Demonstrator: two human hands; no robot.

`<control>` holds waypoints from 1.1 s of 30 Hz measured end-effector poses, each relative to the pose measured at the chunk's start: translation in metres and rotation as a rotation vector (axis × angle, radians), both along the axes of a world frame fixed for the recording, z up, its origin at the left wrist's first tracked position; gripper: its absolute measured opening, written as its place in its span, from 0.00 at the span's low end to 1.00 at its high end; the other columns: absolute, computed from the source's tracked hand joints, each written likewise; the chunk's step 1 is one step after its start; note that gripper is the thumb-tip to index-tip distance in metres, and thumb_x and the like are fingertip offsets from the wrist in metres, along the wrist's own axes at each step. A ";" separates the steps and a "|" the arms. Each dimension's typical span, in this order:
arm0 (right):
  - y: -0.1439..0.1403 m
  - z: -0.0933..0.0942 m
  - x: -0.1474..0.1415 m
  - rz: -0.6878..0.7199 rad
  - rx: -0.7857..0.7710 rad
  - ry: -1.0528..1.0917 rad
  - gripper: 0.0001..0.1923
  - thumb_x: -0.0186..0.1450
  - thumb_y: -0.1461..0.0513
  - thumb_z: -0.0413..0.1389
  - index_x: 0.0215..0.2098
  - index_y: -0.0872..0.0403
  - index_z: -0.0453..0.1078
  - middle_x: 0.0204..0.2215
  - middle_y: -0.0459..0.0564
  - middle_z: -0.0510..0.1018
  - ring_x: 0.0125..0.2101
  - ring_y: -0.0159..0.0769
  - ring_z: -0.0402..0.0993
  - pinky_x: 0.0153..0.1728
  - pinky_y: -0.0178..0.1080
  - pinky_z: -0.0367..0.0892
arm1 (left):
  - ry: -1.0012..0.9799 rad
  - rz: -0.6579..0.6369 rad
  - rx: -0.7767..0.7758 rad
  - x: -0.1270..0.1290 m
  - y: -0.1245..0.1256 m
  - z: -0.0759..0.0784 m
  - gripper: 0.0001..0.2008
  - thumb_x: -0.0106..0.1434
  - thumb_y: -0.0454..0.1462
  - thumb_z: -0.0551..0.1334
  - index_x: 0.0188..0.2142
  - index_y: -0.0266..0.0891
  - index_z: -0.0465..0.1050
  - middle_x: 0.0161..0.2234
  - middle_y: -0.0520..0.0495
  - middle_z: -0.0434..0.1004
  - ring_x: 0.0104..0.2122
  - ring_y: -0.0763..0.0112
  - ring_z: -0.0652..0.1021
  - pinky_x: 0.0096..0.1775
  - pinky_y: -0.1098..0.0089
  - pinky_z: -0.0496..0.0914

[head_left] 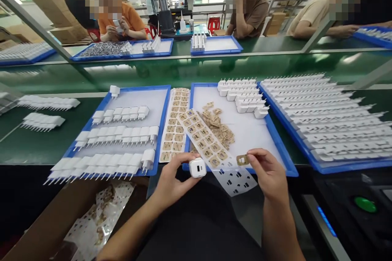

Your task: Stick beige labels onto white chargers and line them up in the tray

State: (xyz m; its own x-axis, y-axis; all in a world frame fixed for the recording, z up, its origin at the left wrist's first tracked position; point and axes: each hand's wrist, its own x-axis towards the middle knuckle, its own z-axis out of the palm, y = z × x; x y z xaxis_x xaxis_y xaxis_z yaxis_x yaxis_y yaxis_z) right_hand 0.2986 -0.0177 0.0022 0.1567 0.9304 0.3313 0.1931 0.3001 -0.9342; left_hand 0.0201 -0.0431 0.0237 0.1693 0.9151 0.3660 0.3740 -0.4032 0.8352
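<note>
My left hand (173, 181) grips a white USB charger (197, 168), its face with the port slots turned toward me. Between the thumb and fingers of my right hand (269, 171) is a small brown sticker (242, 160) with cut-out holes. A sticker sheet (203, 138) lies slantwise between the hands, brown pieces on its far part and bare backing with dark cut-outs at the near end. Beyond it, a heap of loose brown pieces (219, 126) rests in the middle blue-rimmed tray (280, 153).
Left stands a blue tray (165, 122) with rows of white chargers. More sticker sheets (174, 130) lie beside it. At right, another tray (306, 151) holds many chargers, pins up. A box with used backing sheets (104, 212) is below left. Co-workers sit across the bench.
</note>
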 end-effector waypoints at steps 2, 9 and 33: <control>-0.007 0.015 -0.018 0.119 -0.008 0.019 0.05 0.67 0.58 0.62 0.37 0.51 0.76 0.31 0.49 0.79 0.33 0.38 0.77 0.34 0.39 0.75 | -0.094 0.016 0.002 0.011 0.002 -0.016 0.17 0.63 0.36 0.68 0.50 0.42 0.69 0.50 0.40 0.80 0.50 0.60 0.81 0.48 0.62 0.78; -0.021 0.027 -0.077 0.539 -0.059 0.005 0.03 0.69 0.61 0.58 0.38 0.50 0.74 0.31 0.47 0.78 0.33 0.36 0.76 0.37 0.39 0.73 | -0.034 0.067 0.031 0.026 0.020 -0.032 0.19 0.64 0.40 0.67 0.54 0.43 0.70 0.50 0.40 0.77 0.50 0.58 0.78 0.44 0.63 0.77; 0.007 0.010 -0.091 0.167 -0.073 0.136 0.04 0.68 0.58 0.60 0.37 0.49 0.74 0.32 0.47 0.78 0.35 0.37 0.76 0.39 0.38 0.73 | -0.220 -0.035 -0.156 0.021 0.028 -0.033 0.20 0.64 0.38 0.67 0.55 0.45 0.73 0.53 0.41 0.70 0.41 0.67 0.79 0.34 0.71 0.80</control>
State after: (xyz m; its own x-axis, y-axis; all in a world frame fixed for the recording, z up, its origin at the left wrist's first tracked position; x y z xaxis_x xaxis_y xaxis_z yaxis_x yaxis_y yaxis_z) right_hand 0.2073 -0.0110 0.0119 0.0370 0.9680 0.2482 0.0172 0.2477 -0.9687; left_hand 0.0415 -0.0146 -0.0093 0.1343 0.9582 0.2525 0.1645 -0.2728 0.9479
